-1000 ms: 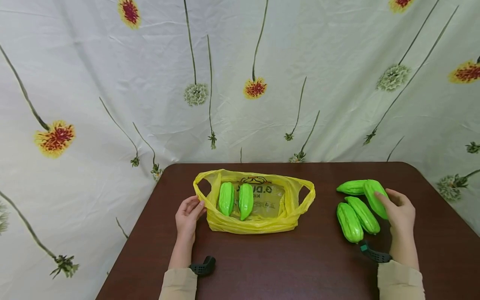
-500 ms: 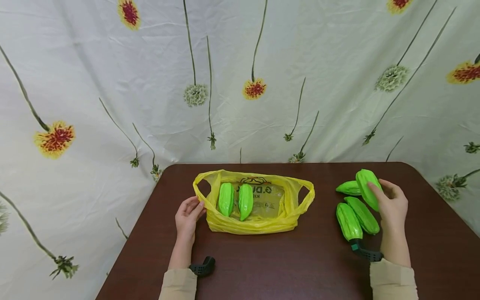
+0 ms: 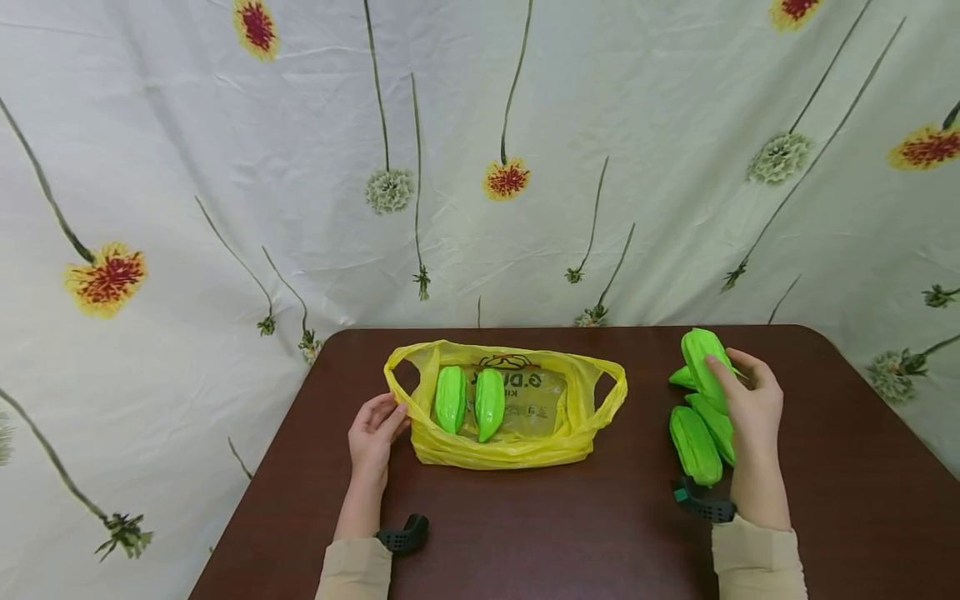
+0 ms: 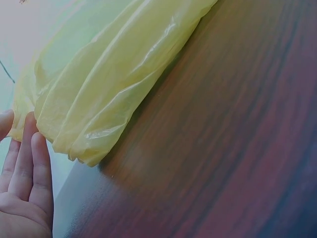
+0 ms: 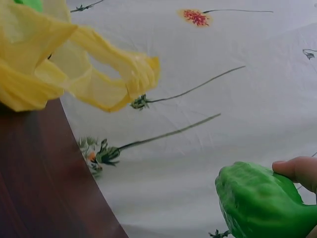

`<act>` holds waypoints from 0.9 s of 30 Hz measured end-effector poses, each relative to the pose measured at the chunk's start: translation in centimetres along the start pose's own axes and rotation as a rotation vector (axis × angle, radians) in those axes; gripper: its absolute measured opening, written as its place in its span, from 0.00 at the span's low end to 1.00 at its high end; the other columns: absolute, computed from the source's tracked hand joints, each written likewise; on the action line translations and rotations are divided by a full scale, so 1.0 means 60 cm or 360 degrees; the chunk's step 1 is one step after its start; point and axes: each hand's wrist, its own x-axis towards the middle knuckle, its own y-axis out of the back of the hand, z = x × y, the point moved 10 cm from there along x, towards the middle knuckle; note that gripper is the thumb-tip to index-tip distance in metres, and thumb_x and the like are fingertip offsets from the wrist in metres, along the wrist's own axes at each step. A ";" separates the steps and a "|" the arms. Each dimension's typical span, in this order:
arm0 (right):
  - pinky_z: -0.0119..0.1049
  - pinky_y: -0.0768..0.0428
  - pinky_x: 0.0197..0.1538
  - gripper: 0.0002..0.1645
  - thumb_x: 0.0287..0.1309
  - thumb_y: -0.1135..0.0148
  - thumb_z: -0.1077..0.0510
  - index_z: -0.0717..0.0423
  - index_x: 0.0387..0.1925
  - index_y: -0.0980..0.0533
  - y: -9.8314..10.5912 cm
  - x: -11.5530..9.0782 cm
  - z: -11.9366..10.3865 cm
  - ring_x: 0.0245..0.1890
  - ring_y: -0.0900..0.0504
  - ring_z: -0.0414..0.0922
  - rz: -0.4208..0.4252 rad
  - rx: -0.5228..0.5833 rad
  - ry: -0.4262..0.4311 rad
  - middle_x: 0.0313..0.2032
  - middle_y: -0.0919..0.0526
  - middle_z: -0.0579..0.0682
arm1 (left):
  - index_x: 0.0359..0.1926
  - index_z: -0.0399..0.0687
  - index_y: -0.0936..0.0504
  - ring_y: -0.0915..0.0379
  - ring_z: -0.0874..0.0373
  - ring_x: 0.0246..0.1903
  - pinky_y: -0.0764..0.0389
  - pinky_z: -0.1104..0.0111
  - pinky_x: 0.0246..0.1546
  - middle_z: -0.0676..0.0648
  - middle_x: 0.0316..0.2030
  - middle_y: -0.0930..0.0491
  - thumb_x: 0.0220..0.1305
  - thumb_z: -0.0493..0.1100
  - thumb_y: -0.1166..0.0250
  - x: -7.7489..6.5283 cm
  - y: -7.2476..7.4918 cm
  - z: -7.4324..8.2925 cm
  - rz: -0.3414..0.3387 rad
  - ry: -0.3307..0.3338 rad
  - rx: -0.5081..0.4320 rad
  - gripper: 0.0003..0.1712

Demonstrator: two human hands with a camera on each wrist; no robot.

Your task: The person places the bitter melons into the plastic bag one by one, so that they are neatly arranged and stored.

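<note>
In the head view my left hand [image 3: 372,429] pinches the left handle edge of a yellow plastic bag [image 3: 498,454], which lies with its mouth spread. The left wrist view shows the bag's folds [image 4: 99,99] at my fingertips. Two bright green, ridged bitter melons, a left one [image 3: 451,400] and a right one [image 3: 490,404], lie side by side inside. My right hand [image 3: 756,408] grips another bitter melon [image 3: 703,367] between thumb and fingers, raised above the ones at the right. Its blunt, bumpy end [image 5: 252,198] shows in the right wrist view.
Below the held one, more bitter melons lie on the dark brown table [image 3: 555,533]: one in front [image 3: 695,446], one beside it [image 3: 712,425] and one partly hidden behind [image 3: 682,377]. A white flowered cloth [image 3: 450,250] hangs behind the table. Black camera mounts sit on both wrists.
My right hand has lifted the bitter melon off the right-hand group and carried it left and slightly toward the back. The left hand stays at the bag's edge.
</note>
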 end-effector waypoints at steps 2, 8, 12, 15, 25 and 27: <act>0.25 0.30 0.38 0.33 0.50 0.32 0.40 0.45 0.58 0.27 -0.009 -0.006 -0.005 0.48 0.31 0.36 -0.0020 0.0042 -0.0002 0.53 0.28 0.39 | 0.51 0.33 0.27 0.22 0.61 0.34 0.17 0.67 0.38 0.49 0.38 0.21 0.58 0.30 0.35 0.000 0.000 0.000 0.0000 0.0004 0.0009 0.20; 0.32 0.29 0.45 0.32 0.53 0.34 0.42 0.49 0.58 0.28 -0.043 -0.055 -0.060 0.53 0.32 0.43 -0.0048 0.0105 -0.0020 0.55 0.30 0.45 | 0.51 0.33 0.27 0.22 0.61 0.34 0.17 0.68 0.38 0.49 0.38 0.22 0.57 0.31 0.34 -0.001 0.001 -0.001 -0.0002 0.0012 0.0019 0.20; 0.30 0.31 0.46 0.30 0.54 0.34 0.45 0.50 0.57 0.27 -0.062 -0.073 -0.075 0.52 0.33 0.42 -0.0052 0.0163 -0.0081 0.52 0.30 0.42 | 0.52 0.33 0.27 0.22 0.61 0.34 0.17 0.68 0.37 0.49 0.38 0.22 0.57 0.31 0.35 -0.001 0.000 -0.001 -0.0007 0.0012 0.0008 0.20; 0.30 0.32 0.46 0.30 0.55 0.35 0.45 0.51 0.58 0.29 -0.078 -0.083 -0.084 0.52 0.34 0.40 -0.0075 0.0128 -0.0110 0.50 0.30 0.38 | 0.51 0.33 0.27 0.22 0.61 0.34 0.17 0.69 0.37 0.50 0.38 0.21 0.57 0.31 0.35 0.000 0.000 -0.001 -0.0008 0.0017 0.0012 0.20; 0.33 0.32 0.50 0.28 0.58 0.36 0.49 0.56 0.57 0.29 -0.135 -0.105 -0.097 0.51 0.32 0.40 -0.0160 0.0259 -0.0033 0.46 0.29 0.40 | 0.51 0.33 0.27 0.22 0.61 0.35 0.17 0.68 0.37 0.51 0.37 0.21 0.58 0.29 0.35 -0.001 -0.001 0.001 -0.0012 0.0019 0.0003 0.19; 0.33 0.31 0.50 0.28 0.58 0.37 0.50 0.58 0.57 0.30 -0.147 -0.111 -0.101 0.51 0.31 0.40 -0.0178 0.0264 -0.0020 0.46 0.29 0.41 | 0.51 0.33 0.27 0.22 0.61 0.35 0.17 0.68 0.37 0.50 0.37 0.21 0.57 0.29 0.35 0.000 -0.002 0.001 -0.0014 0.0017 0.0007 0.19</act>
